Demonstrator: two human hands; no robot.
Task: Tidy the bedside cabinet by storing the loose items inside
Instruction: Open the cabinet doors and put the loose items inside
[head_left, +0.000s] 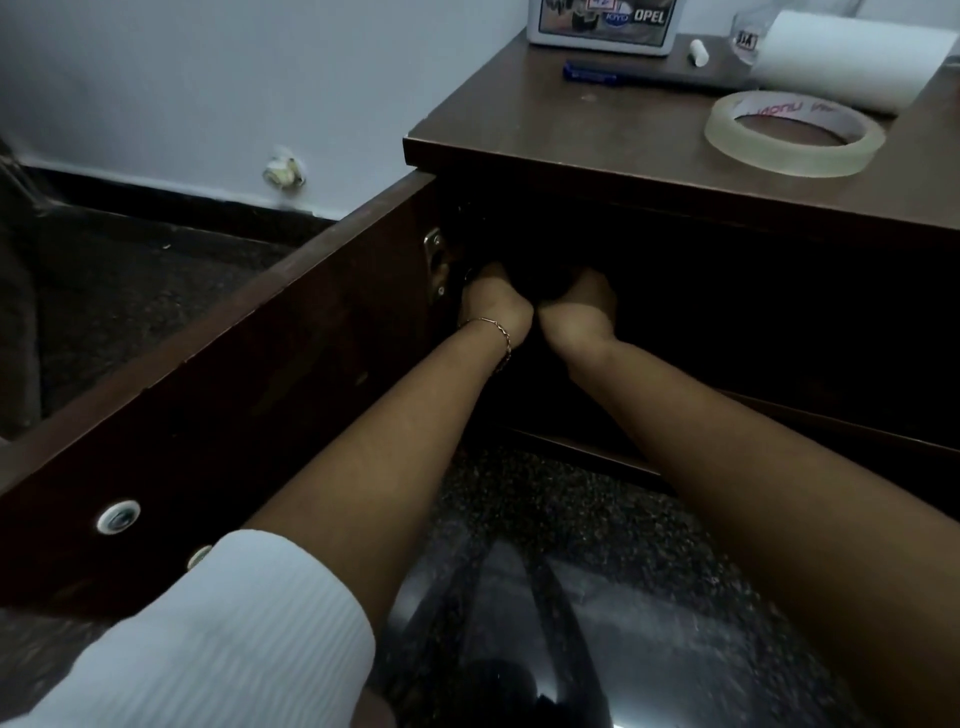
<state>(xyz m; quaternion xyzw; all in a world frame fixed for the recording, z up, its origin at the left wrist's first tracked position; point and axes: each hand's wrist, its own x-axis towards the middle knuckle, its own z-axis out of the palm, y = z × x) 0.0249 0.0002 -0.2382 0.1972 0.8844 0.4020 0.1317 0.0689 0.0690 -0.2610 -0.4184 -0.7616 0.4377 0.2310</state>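
Observation:
The dark wooden bedside cabinet (649, 171) stands with its door (249, 374) swung open to the left. Both my arms reach into its dark inside. My left hand (493, 304), with a thin bracelet at the wrist, and my right hand (579, 306) lie side by side around something dark between them; the fingers and the thing are lost in shadow. On the cabinet top lie a roll of clear tape (795, 134), a blue pen (592, 73), a paper roll (852, 60), a small white cylinder (698, 52) and a white box with stickers (602, 26).
A small clear glass (748, 36) stands behind the paper roll. The door carries a metal hinge (435, 262) and two round fittings (118, 515). Dark speckled floor (571, 519) lies below, and a white wall (182, 78) with a dark skirting rises to the left.

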